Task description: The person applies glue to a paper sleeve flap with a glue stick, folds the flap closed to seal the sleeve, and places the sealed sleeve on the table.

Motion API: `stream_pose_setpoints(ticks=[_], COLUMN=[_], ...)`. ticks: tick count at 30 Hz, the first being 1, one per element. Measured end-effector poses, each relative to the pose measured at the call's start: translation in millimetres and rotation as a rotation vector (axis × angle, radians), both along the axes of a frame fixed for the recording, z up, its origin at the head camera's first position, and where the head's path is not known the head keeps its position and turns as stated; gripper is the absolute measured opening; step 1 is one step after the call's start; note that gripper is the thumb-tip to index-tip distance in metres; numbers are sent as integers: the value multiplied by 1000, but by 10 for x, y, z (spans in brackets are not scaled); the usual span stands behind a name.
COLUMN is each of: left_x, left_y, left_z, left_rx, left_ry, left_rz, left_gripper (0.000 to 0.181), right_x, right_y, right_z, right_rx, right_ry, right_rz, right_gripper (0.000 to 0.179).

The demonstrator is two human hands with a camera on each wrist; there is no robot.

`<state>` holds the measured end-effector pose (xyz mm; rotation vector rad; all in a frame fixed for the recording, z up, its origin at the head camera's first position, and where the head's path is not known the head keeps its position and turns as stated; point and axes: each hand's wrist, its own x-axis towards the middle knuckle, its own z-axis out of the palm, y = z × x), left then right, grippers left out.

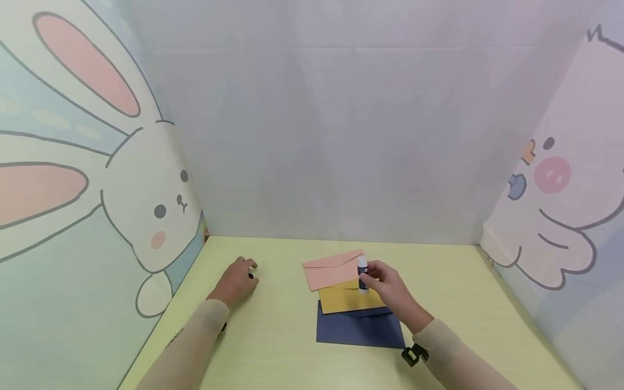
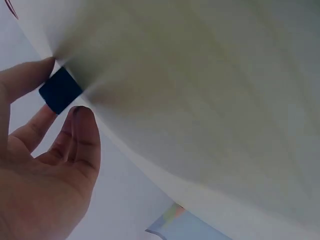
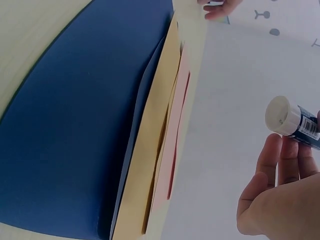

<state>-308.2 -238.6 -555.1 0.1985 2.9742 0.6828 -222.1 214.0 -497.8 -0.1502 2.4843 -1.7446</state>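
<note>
On the left side of the table, my left hand (image 1: 238, 281) bends around a small dark blue cap (image 2: 60, 90). The thumb touches one side of the cap and a finger lies behind it; another fingertip looks slightly apart. Over the envelopes, my right hand (image 1: 392, 287) holds a glue stick (image 1: 363, 275) upright between thumb and fingers. It has a navy label and white ends; the right wrist view shows its round white end and barcode. Below are overlapping pink (image 1: 326, 276), yellow (image 1: 341, 303) and navy (image 1: 358, 330) envelopes, the navy one nearest me.
The pale yellow table (image 1: 278, 346) reaches back to a plain grey-white wall (image 1: 312, 141). A cartoon rabbit (image 1: 141, 195) covers the left wall, and another cartoon animal (image 1: 570, 206) is on the right wall. A dark strap clip (image 1: 415, 355) hangs at the right wrist.
</note>
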Motion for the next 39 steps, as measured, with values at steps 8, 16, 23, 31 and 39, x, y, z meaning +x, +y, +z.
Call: stream_pose_setpoints(ticks=[8,16,23,31,39], left_x=[-13,-13,-43,11,67], left_y=[5,-22,72,271,408], left_z=[32,129,248,441,566], left_rx=[10,25,55,123,159], left_ry=[-30,-24,9,95,131], left_rz=[21,35,36,-20,-52], left_gripper=[26,19,20,26,23], right_x=[1,-2,6,9,6], right_y=[-6,-3,-5,-10,-37], right_z=[-4,9,21,17,19], right_rx=[-2,-3,1,25,28], right_ry=[-1,2,7,15,24], right_rz=[0,-4,1,0,-7], right_gripper=[34,32,32,33,31])
